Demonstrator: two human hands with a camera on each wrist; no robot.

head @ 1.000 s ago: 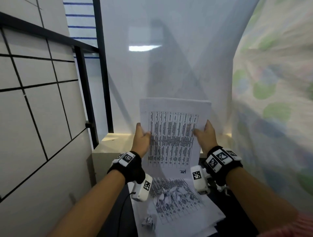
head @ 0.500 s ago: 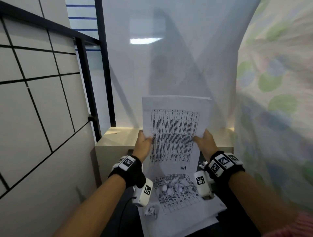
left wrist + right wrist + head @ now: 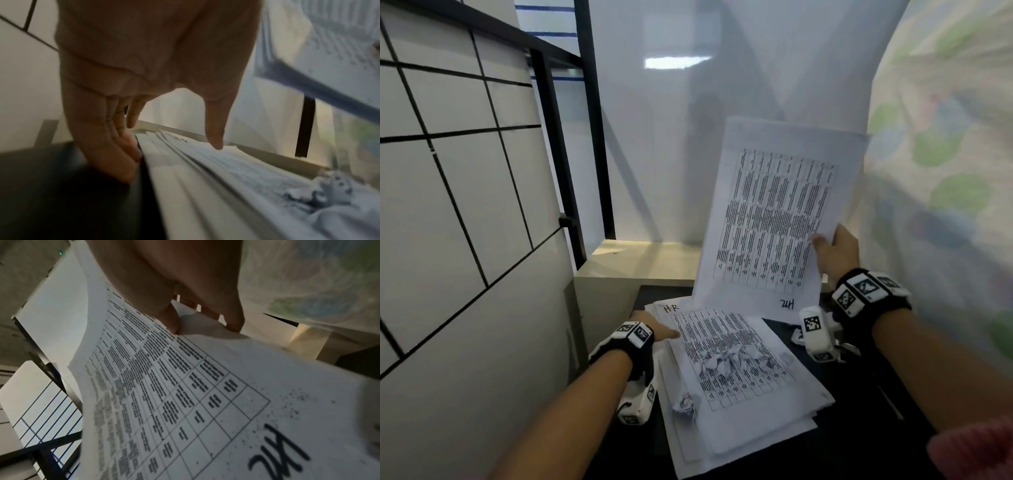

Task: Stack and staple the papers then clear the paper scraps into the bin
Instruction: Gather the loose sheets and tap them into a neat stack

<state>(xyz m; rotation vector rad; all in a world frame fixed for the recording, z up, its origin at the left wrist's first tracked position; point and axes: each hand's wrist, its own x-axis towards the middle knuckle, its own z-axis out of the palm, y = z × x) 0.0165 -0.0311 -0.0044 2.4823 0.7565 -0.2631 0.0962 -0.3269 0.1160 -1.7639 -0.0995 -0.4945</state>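
Above the desk (image 3: 859, 455), one printed sheet (image 3: 774, 219) is now held by the right hand (image 3: 837, 251) alone.
It was released by the left hand (image 3: 650, 329), whose relaxed fingers (image 3: 213, 129) now touch the paper pile (image 3: 739, 373), scraps (image 3: 726, 359) atop; stacking remains unfinished.

Dim wrist views, blurred at the edges; ceiling light glares on the panel (image 3: 678, 63).

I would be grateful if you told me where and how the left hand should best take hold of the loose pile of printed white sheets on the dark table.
Grip the pile of printed white sheets at its left long edge, coming in from the left, thumb on top and fingers beneath. That edge is bare and the left hand already rests there; the crumpled paper scraps lie mid-page.
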